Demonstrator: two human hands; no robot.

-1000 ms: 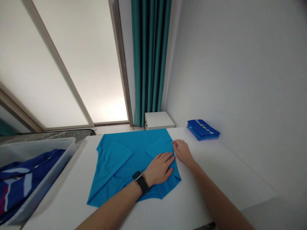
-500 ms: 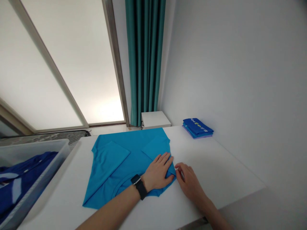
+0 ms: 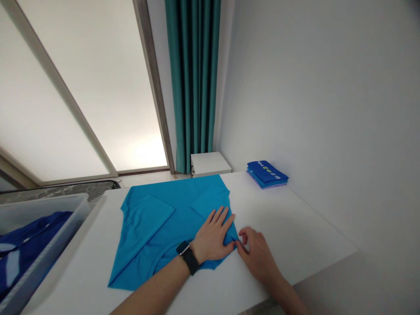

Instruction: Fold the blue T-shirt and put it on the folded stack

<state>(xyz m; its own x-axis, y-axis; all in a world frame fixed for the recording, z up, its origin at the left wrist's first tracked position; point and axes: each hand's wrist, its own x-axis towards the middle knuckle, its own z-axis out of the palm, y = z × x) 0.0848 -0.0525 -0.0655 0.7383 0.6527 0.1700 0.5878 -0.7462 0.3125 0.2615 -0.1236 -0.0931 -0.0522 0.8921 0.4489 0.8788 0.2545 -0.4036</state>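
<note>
A bright blue T-shirt (image 3: 164,227) lies spread on the white table, its two sleeves folded inward and its neckline toward me. My left hand (image 3: 213,236), a black watch on the wrist, presses flat on the right part of the shirt with fingers spread. At the shirt's right corner is my right hand (image 3: 257,253). Its thumb tip meets the fabric edge, while the curled index finger stays apart from the thumb. Nothing shows between those fingers.
A stack of folded clothes (image 3: 267,174), dark blue on top, sits by the wall at the table's back right. To the left stands a clear plastic bin (image 3: 80,210) holding dark blue clothing (image 3: 36,236). Beyond the table are a small white cabinet (image 3: 210,164) and a green curtain (image 3: 193,87).
My right thumb has moved down to the shirt's corner, with the index finger more curled. My left hand stays flat on the shirt. The whole view has shifted slightly.
</note>
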